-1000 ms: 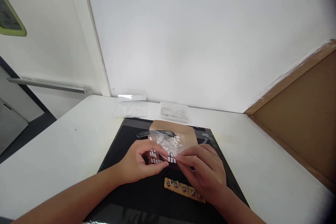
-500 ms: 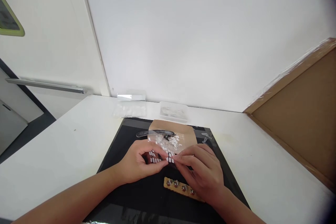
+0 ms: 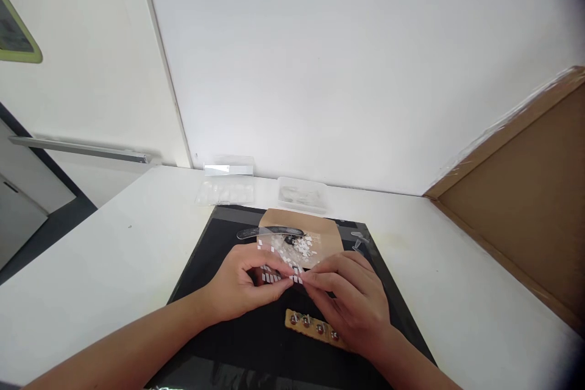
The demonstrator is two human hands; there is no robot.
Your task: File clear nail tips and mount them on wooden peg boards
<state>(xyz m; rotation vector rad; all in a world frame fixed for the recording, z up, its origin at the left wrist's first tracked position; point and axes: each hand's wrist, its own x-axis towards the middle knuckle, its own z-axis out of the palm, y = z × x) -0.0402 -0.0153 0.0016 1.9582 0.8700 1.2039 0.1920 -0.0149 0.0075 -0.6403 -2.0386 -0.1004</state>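
Note:
My left hand pinches a clear sheet dotted with rows of small white tabs, thumb below and forefinger above. At the sheet's right edge, the fingers of my right hand are pressed together on it, their tips nearly touching those of my left. Any loose tab between them is too small to make out. Just beyond the fingers, loose white bits lie heaped on brown paper. A dark curved nail file rests across that paper. Partly under my right hand is a tan strip bearing several round, shiny holders.
A black mat covers the middle of the white table. Toward the wall sit a clear compartment case and a shallow clear box. Small clear pieces lie at the mat's right. A brown board leans on the right.
Both hands stay almost in place. My right fingertips shift slightly at the sheet's edge, and the sheet tilts a little.

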